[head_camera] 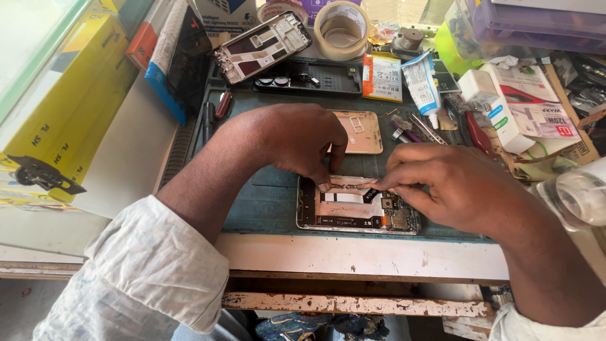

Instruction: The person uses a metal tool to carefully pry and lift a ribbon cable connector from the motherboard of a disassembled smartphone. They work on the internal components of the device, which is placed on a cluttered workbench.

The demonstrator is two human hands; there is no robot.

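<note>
1. We see the opened phone (pixel 356 211) lying flat on the blue-green work mat (pixel 265 202), near the front edge of the worn white bench (pixel 353 256), with its back off and its boards and copper-coloured inner plate bare.
2. Our left hand (pixel 293 139) comes down from above; its fingertips are pressed together on the upper edge of the phone, pinning a thin pale strip there.
3. Our right hand (pixel 454 186) reaches in from the right, thumb and forefinger pinched on the same strip — what lies between them is too small to tell.
4. We judge the phone light, stiff and thin, but fragile: the bare boards and ribbon want no pressure, so the metal side rails are the place to hold it.
5. Behind the hands lie a gold back cover (pixel 361 131), a second phone frame (pixel 262 45) leaning on boxes, and a roll of tape (pixel 341 28).
6. Packages: a long yellow box (pixel 69 107) at far left, an orange-and-white flat pack (pixel 382 77) at centre rear, a white-and-blue tube (pixel 421 85) beside it, and a white-and-red carton (pixel 536 107) at right.
</note>
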